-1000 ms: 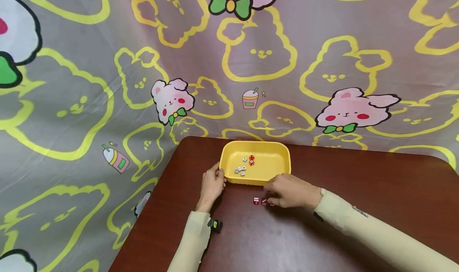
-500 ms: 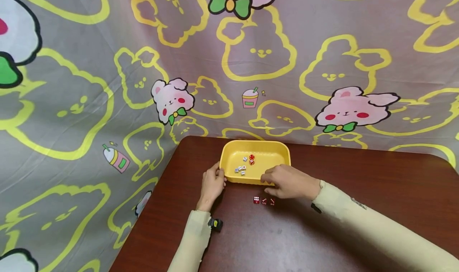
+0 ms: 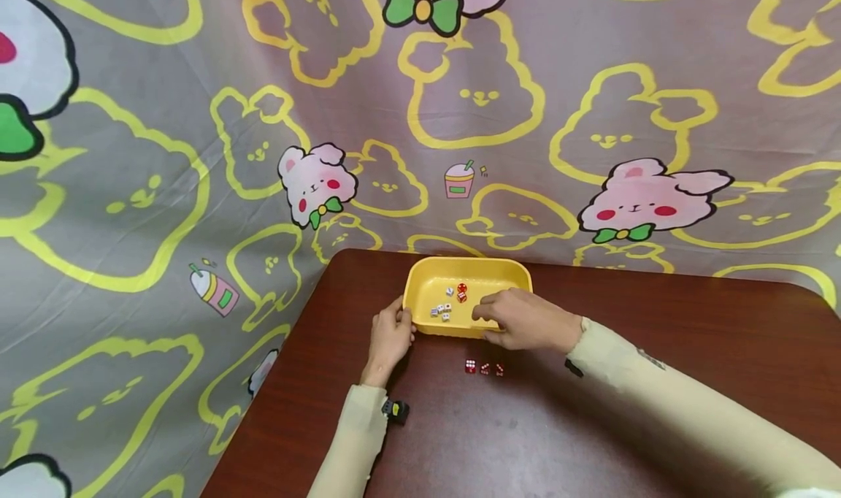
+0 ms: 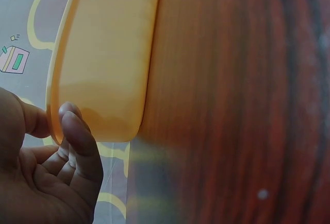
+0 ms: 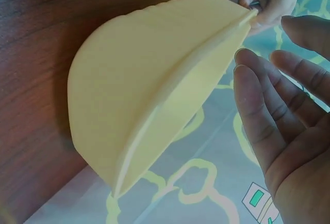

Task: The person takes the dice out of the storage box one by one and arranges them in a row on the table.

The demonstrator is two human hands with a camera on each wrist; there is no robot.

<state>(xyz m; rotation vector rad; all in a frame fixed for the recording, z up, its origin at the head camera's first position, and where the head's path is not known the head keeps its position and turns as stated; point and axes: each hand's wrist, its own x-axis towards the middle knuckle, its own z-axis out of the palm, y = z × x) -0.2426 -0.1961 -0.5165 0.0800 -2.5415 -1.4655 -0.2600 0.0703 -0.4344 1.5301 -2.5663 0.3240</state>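
Observation:
A yellow plastic tray [image 3: 468,266] stands toward the back of the dark table. My left hand [image 3: 390,337] grips its left end, thumb and fingers pinching the rim in the left wrist view. Over the tray's front right part is my right hand [image 3: 528,321], its fingers loosely bent; in the right wrist view these fingers [image 5: 251,100] hold nothing. Inside the tray lie several white dice [image 3: 441,309] and two red dice [image 3: 462,292]. On the table before the tray, three red dice sit in a row: a left one [image 3: 470,366], a middle one [image 3: 485,369] and a right one [image 3: 500,369].
The reddish-brown wooden table [image 3: 657,323] reaches back to a grey cloth [image 3: 394,213] printed with yellow outlines and pink rabbits. The cloth also hangs along the left side. A dark wrist device [image 3: 396,411] sits at the left sleeve.
My right hand has lifted from beside the red dice on the table and moved up over the tray's front rim, uncovering the right die. The left hand has stayed on the rim.

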